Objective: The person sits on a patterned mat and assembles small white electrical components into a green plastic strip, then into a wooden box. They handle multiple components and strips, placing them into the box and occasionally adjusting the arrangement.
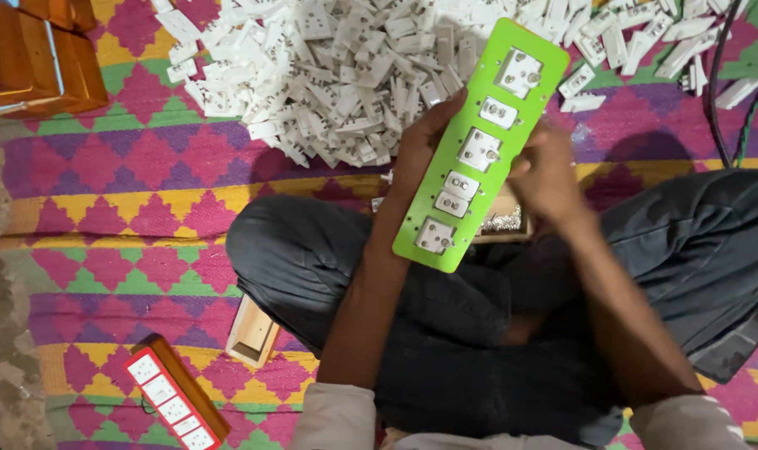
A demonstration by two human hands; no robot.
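Head view: nearest the camera, two pale sleeves and bare forearms are seen above crossed legs in dark trousers (446, 333). To the near left, a wooden switchboard box with a red face plate (175, 404) and a row of white square switches lies on the mat, and a small plain wooden block (252, 332) rests just beside the knee. Everything is laid on a woven mat (120, 200) patterned in pink, purple, yellow and green diamonds.

Above the lap, a long, flat, bright green plastic panel (525, 46) with rounded corners is held tilted, its back turned upward. White square and rectangular switch and socket modules are seated in its cut-outs, small metal screws showing on them. The left hand (421, 146) is closed around the panel's left edge, the fingers curled behind it. The right hand (550, 171) is bunched against the panel's right edge near the middle; whether anything is pinched in it cannot be told. A small box of shiny metal bits (504, 221) is partly hidden beneath the panel.

Farther off, a large loose heap of white plastic switch parts (346, 75) is spread across the mat. Orange-brown wooden boxes (37, 58) are stacked at the far left, and dark cables (725, 75) run at the far right.
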